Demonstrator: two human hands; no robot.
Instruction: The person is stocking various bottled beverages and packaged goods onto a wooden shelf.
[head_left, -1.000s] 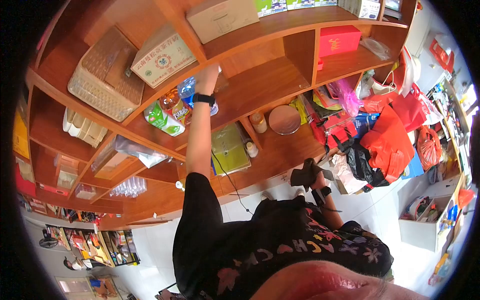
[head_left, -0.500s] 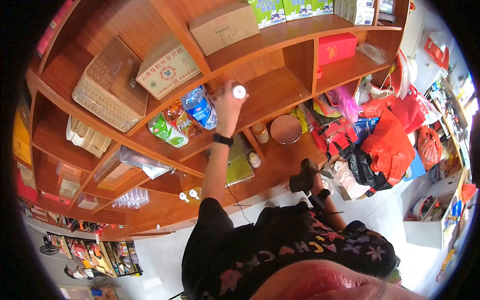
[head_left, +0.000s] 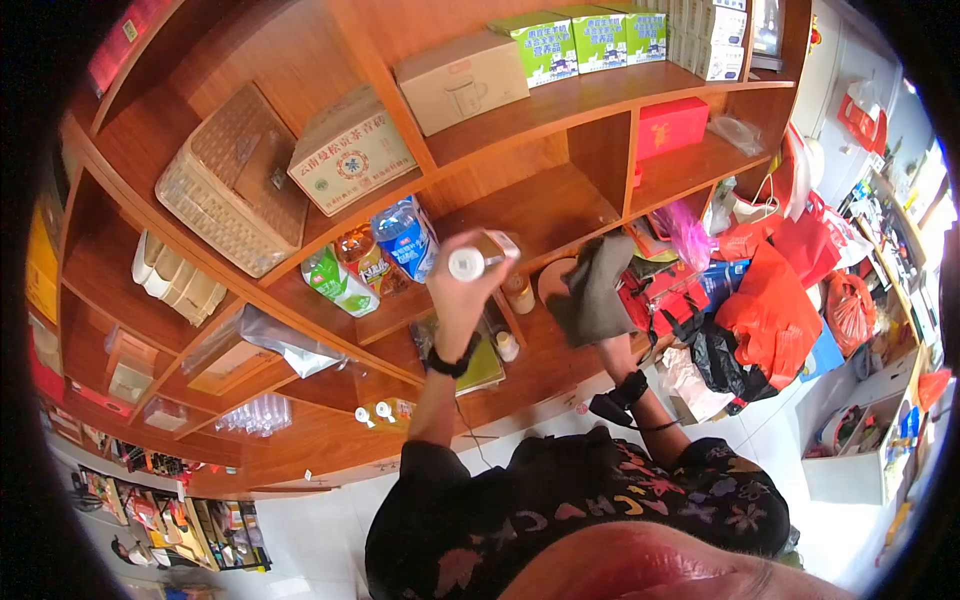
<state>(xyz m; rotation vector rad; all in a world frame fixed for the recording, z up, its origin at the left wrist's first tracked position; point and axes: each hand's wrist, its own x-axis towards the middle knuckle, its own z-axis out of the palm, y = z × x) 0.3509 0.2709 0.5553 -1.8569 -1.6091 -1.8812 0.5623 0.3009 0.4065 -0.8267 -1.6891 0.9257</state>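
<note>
A: Wooden shelving fills most of the view, a wall of open compartments curving off to both sides. What is the biggest thing on it?

B: A woven basket in an upper compartment on the left, with a printed tea box just beside it. One level higher stands a plain cardboard box, then a row of green cartons. A red box has a compartment of its own further right.

A: And off to the right?

B: A heap of red bags is piled against the end of the shelves, with a black bag among them.

A: Where are the hands?

B: Both are raised in front of the middle shelf. The left hand, with a black band at its wrist, is closed around a small bottle, an amber one whose white cap points toward the camera. The right hand is gripping a dark grey cloth, which covers most of its fingers.

A: How do the two sit together?

B: The cloth hangs just beside the small bottle, to its right. Whether they touch, I cannot tell.

A: What is nearest on the shelf?

B: A water bottle with a blue label lies to the left of the left hand, next to a green packet. A little jar stands between the two hands.
</note>
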